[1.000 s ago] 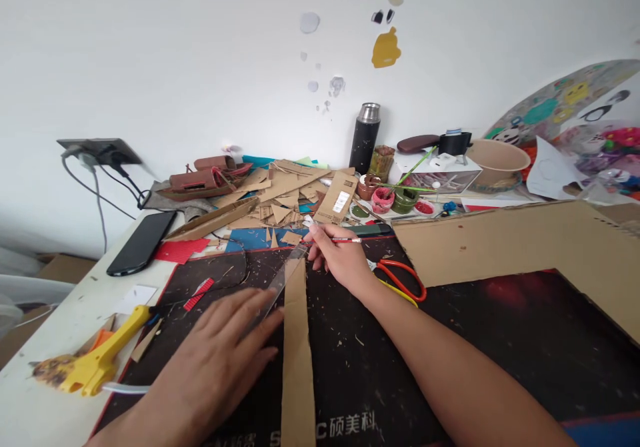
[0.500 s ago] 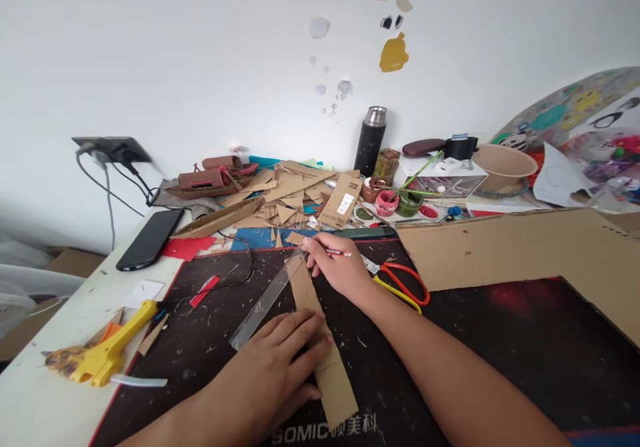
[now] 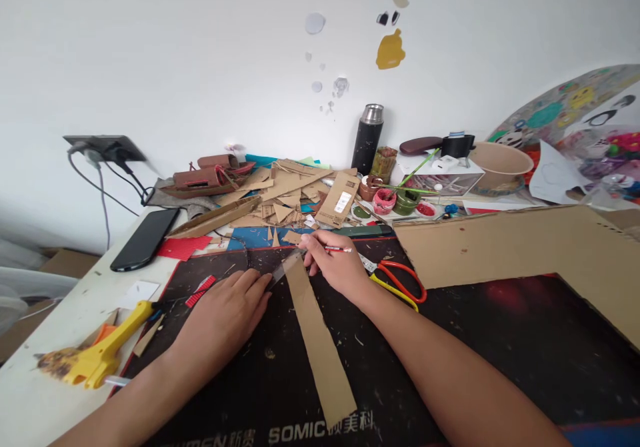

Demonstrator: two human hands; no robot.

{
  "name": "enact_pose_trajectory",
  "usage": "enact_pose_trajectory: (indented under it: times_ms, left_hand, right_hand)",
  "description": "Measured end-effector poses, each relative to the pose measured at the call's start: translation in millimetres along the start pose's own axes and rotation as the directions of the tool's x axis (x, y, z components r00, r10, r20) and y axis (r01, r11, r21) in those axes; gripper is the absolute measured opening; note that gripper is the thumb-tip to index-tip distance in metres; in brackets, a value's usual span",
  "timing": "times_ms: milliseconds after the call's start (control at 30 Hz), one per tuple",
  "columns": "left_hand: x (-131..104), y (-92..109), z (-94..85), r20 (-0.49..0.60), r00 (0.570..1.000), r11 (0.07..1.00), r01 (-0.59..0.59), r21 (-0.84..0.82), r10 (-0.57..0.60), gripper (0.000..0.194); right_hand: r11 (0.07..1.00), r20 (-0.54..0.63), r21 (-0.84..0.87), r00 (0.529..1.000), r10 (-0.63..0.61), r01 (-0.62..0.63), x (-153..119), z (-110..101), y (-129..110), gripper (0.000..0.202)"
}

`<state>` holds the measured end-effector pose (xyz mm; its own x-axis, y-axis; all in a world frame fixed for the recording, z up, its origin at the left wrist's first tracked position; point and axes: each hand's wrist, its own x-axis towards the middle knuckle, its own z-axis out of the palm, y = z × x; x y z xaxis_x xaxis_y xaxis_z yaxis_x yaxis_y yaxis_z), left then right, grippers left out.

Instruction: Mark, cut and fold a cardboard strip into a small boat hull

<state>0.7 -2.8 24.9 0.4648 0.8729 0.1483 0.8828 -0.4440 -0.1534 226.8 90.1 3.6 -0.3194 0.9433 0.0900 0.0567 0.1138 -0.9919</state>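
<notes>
A long cardboard strip point(image 3: 323, 343) lies slantwise on the dark mat point(image 3: 270, 367). Across its far end rests a clear ruler point(image 3: 285, 268), most of which my left hand covers. My left hand point(image 3: 227, 307) is closed over the ruler, left of the strip. At the strip's far end, my right hand point(image 3: 333, 260) pinches a thin pencil point(image 3: 340, 249), whose red-and-white end sticks out to the right. The pencil's tip is hidden by the fingers. Scissors point(image 3: 395, 283) with red and yellow handles lie right of my right hand.
Cardboard scraps point(image 3: 290, 190) are heaped at the back, beside open paint pots point(image 3: 384, 200) and a black flask point(image 3: 369, 139). A yellow glue gun point(image 3: 107, 350) and a phone point(image 3: 145, 239) lie on the left. A large cardboard sheet point(image 3: 493, 240) lies on the right.
My left hand has moved off the cardboard strip, up and left onto the ruler. My right hand still holds the pencil at the strip's far end. The view has shifted slightly.
</notes>
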Motion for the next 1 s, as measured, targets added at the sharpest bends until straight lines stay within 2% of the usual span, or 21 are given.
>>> enact_pose_trajectory:
  times_ms: [100,233,367,500,567,600,633,733,867,933,1000]
  left_hand:
    - [-0.7,-4.2,-6.7,-0.014,0.999,0.997,-0.039,0.066,0.041,0.034]
    - [-5.5,-10.4,-14.7,-0.113,0.983,0.986,-0.129,0.103,0.141,0.033]
    - [-7.4,-16.9,-19.0,-0.202,0.95,0.966,-0.208,0.152,0.237,0.032]
    - [-8.8,-25.4,-24.9,-0.301,0.923,0.969,-0.206,0.134,0.238,0.024]
    - [-8.8,-23.9,-28.8,-0.39,0.885,0.968,-0.23,0.104,0.253,0.022]
    - [-8.0,-20.2,-30.3,-0.361,0.892,0.962,-0.264,0.072,0.272,0.026]
    - [-6.5,-14.4,-31.3,-0.402,0.866,0.951,-0.305,0.05,0.299,0.028]
    - [2.2,13.0,-29.2,-0.396,0.795,0.867,-0.499,0.005,0.459,0.031]
    - [12.7,49.9,-15.9,-0.306,0.767,0.756,-0.629,-0.184,0.564,0.027]
    - [13.5,58.9,-8.4,-0.282,0.757,0.706,-0.653,-0.274,0.59,0.023]
    - [12.9,59.9,-2.6,-0.26,0.771,0.677,-0.635,-0.371,0.581,0.023]
  right_hand:
    - [1.0,-0.005,0.016,1.0,0.009,-0.009,0.5,0.1,-1.0,0.043]
    - [0.998,-0.026,0.061,1.0,0.001,0.0,0.5,0.6,-7.1,0.048]
    - [0.993,-0.087,0.116,0.996,-0.027,0.037,0.3,-2.8,-17.2,0.054]
    - [0.985,-0.129,0.174,0.992,0.001,0.022,2.5,-8.1,-23.3,0.056]
    - [0.985,-0.126,0.175,0.992,0.024,-0.002,3.7,-9.0,-22.9,0.057]
    - [0.985,-0.121,0.169,0.992,0.036,-0.015,4.1,-8.7,-22.0,0.057]
    - [0.987,-0.113,0.161,0.993,0.044,-0.025,4.3,-8.1,-20.9,0.057]
    - [0.988,-0.084,0.15,0.995,0.051,-0.038,3.8,-5.2,-17.7,0.057]
    - [0.99,-0.057,0.138,0.998,0.039,-0.031,3.1,-3.8,-15.9,0.057]
    - [0.993,-0.052,0.115,0.998,0.032,-0.026,3.1,-3.8,-14.6,0.056]
    - [0.995,-0.044,0.095,0.999,0.029,-0.025,2.9,-3.2,-12.0,0.054]
